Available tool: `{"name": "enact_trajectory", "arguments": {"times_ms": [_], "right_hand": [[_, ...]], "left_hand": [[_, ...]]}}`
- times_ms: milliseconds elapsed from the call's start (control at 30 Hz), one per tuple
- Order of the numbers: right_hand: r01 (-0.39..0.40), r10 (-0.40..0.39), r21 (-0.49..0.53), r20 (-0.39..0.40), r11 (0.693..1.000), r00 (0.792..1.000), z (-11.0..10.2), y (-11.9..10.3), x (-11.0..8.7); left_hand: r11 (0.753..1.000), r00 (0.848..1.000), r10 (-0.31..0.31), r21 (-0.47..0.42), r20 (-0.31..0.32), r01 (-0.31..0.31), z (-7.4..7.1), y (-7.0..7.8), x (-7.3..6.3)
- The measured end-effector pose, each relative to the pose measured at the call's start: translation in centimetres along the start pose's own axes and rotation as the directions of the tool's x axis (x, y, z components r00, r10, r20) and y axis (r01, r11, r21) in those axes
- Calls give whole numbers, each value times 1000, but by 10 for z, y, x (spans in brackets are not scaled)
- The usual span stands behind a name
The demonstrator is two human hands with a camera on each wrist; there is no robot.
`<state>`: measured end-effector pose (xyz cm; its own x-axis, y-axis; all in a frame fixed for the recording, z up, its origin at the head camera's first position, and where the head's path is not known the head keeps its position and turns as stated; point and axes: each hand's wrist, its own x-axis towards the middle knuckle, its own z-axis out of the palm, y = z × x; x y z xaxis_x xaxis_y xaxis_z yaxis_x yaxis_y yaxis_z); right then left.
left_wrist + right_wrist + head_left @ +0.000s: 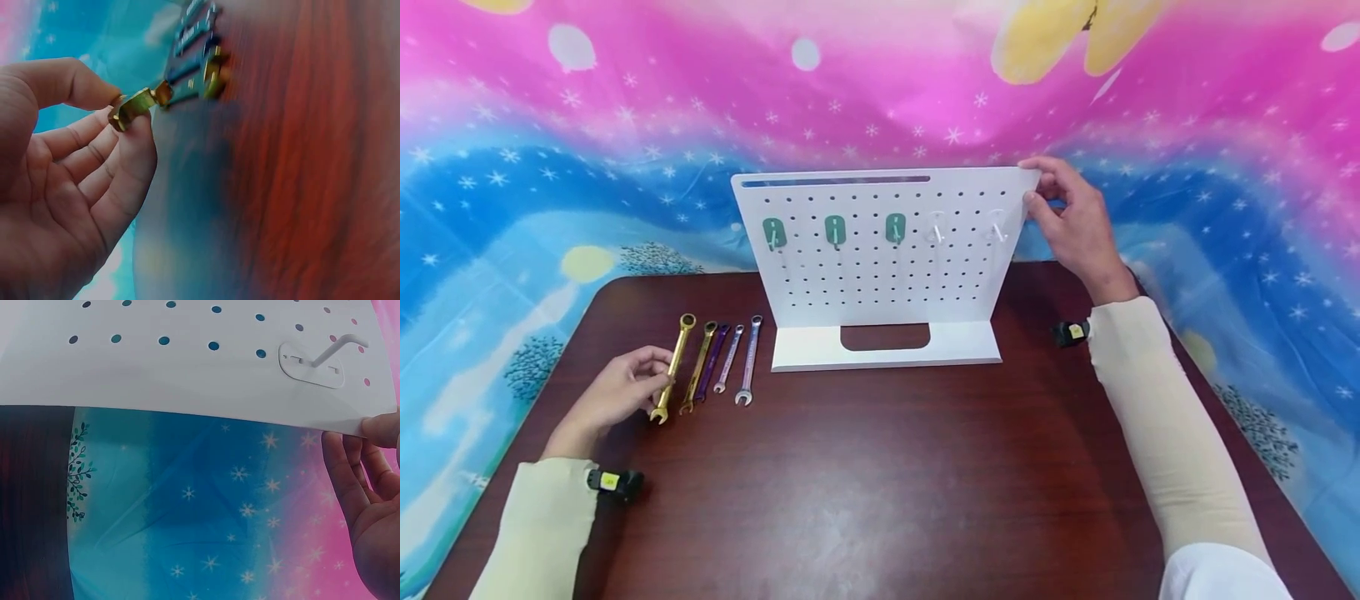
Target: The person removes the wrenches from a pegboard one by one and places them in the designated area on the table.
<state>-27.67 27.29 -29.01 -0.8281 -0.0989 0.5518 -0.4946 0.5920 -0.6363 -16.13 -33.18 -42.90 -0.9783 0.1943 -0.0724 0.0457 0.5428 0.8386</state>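
Observation:
Between thumb and fingers my left hand pinches a gold wrench, its open end toward me. In the left wrist view the wrench's open end shows end-on at the fingertips. Just to its right lies a row of wrenches: another gold one, a purple one and two silver ones, the larger at the right end. My right hand grips the upper right corner of a white pegboard, thumb in front and fingers behind, as the right wrist view also shows.
The pegboard stands on its base at the table's back. It carries green hooks on the left and white hooks on the right. Behind the brown table hangs a patterned cloth. Each sleeve bears a small black device.

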Motion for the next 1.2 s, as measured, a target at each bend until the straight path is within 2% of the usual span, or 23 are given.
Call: {"name": "enact_trajectory", "arguments": {"times_ms": [133, 333, 600, 900, 1100, 1200], "right_hand": [[-7, 7, -1, 2, 1000, 1000, 0, 0, 2], [-9, 9, -8, 4, 1000, 1000, 2, -1, 3], [0, 0, 1, 3, 1000, 1000, 3, -1, 2], [-10, 10, -17, 25, 1000, 1000, 3, 0, -2], [22, -22, -28, 9, 999, 1000, 1, 0, -2], [32, -31, -26, 7, 999, 999, 0, 0, -2]], "left_hand": [[999, 998, -48, 16, 28, 47, -8, -4, 6], [994, 993, -86, 69, 86, 81, -14, -6, 10], [983, 987, -131, 138, 89, 118, -15, -7, 13], [978, 989, -128, 177, 78, 113, -8, -12, 5], [965, 992, -112, 246, 56, 95, -7, -9, 9], [949, 994, -106, 303, 42, 88, -8, -4, 11]]}}
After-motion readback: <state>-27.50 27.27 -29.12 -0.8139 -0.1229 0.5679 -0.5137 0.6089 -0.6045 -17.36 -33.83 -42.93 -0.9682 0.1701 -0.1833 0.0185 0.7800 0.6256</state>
